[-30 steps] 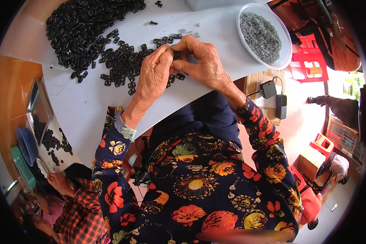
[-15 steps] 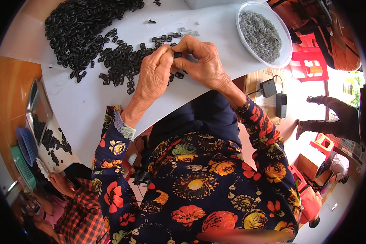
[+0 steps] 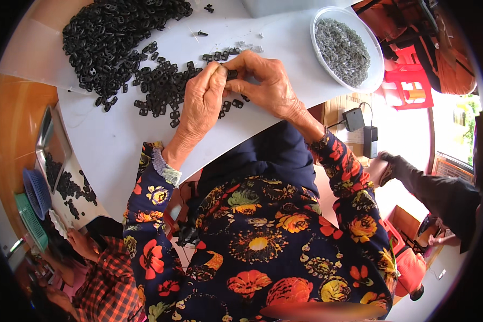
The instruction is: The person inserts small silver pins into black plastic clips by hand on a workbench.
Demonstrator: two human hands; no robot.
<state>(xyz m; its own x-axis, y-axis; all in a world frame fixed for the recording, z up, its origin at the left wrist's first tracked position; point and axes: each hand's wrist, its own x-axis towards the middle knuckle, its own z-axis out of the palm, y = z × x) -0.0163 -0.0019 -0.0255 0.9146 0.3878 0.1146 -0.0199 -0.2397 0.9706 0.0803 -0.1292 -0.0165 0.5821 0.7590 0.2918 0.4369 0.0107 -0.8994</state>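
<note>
Over the near edge of the white table (image 3: 112,155), my left hand (image 3: 203,99) and my right hand (image 3: 267,85) meet, fingers pinched together. Between their fingertips is a small black plastic piece (image 3: 231,74), partly hidden by the fingers. My left fingers cover whatever they grip on their side. Beside my left hand lies a loose spread of small black plastic pieces with holes (image 3: 161,86). A short row of the same pieces (image 3: 220,55) sits just beyond my fingers, near a few clear plastic bits (image 3: 249,48).
A large heap of black pieces (image 3: 102,48) covers the far left. At the right stands a round clear tub (image 3: 378,67) of small transparent pieces. A metal tray (image 3: 47,139) and baskets (image 3: 35,193) are at left, beside a person in a checked shirt (image 3: 110,273). Someone's legs (image 3: 429,180) show at right.
My hands stay together at the same spot, with the black piece showing a little more between the fingers. The view has shifted slightly. At right the walking person's legs have come nearer.
</note>
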